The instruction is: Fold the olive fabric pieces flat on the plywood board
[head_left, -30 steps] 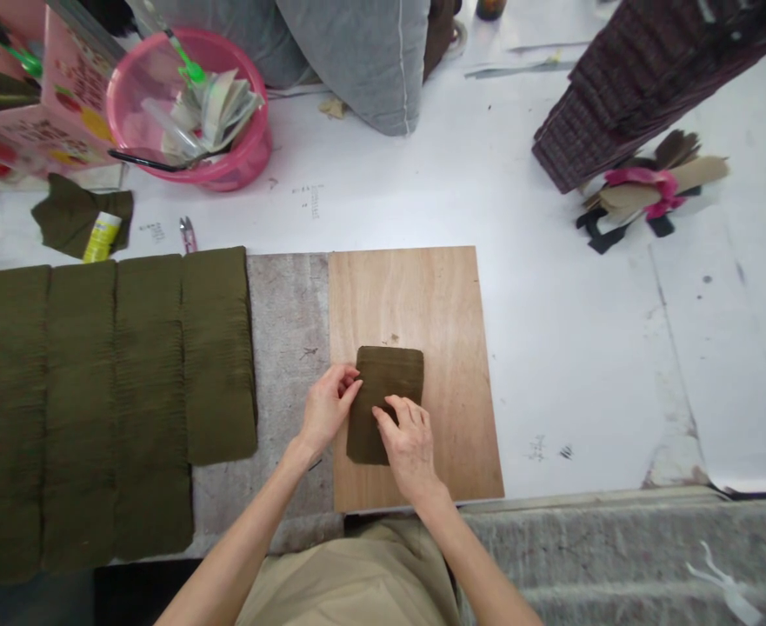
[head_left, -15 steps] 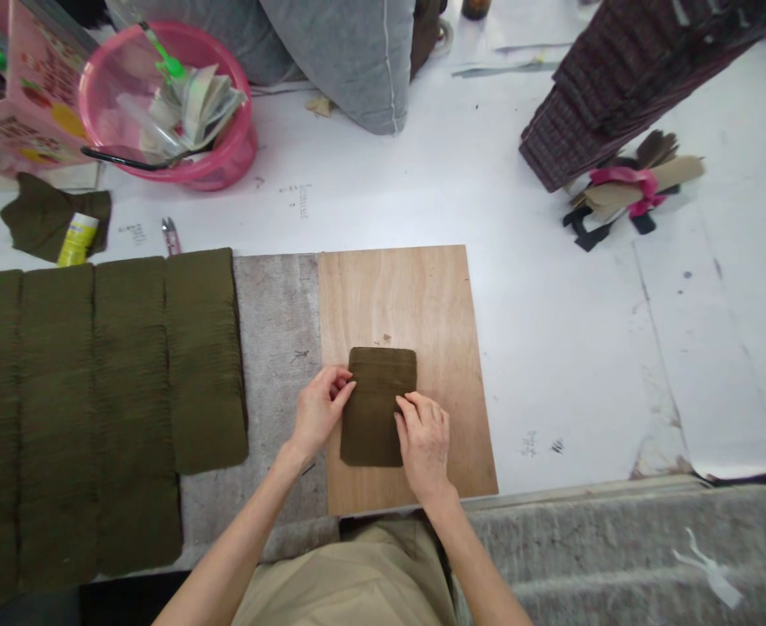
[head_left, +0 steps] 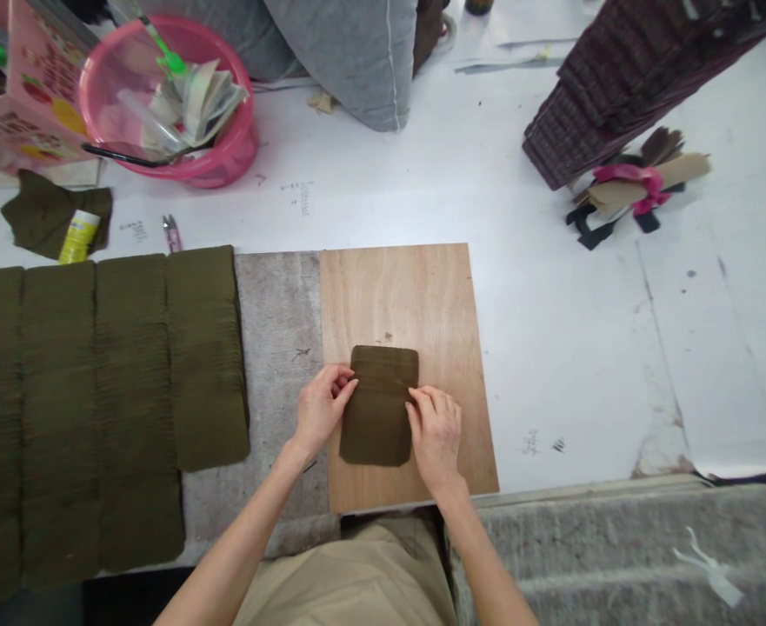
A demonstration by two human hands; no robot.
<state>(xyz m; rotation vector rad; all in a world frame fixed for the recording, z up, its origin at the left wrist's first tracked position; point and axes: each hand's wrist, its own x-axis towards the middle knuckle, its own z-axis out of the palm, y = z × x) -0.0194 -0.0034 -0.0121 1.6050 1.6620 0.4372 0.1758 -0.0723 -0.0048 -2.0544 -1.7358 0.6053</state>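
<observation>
A small olive-green fabric piece (head_left: 377,426), shaped like a pocket with rounded corners and crease lines across its upper part, lies flat on the wooden board (head_left: 409,287). My left hand (head_left: 323,402) pinches its left edge between thumb and fingertips, near the upper third. At the opposite edge, my right hand (head_left: 436,428) has thumb and fingertips closed together on the fabric, slightly lower. Left of the board, overlapping rows of similar olive pieces (head_left: 209,382) lie on a grey cloth mat (head_left: 278,330).
Beyond the rows are thread snips (head_left: 171,233), a yellow tube (head_left: 78,237), an olive scrap (head_left: 36,213) and a pink basket (head_left: 232,161). A dark purple folded fabric stack (head_left: 604,78) stands back right beside a tied bundle (head_left: 636,187). Grey fabric (head_left: 349,52) sits at the far side.
My right hand has moved a little to the right, out to the fabric piece's right edge. My left hand stays at the left edge.
</observation>
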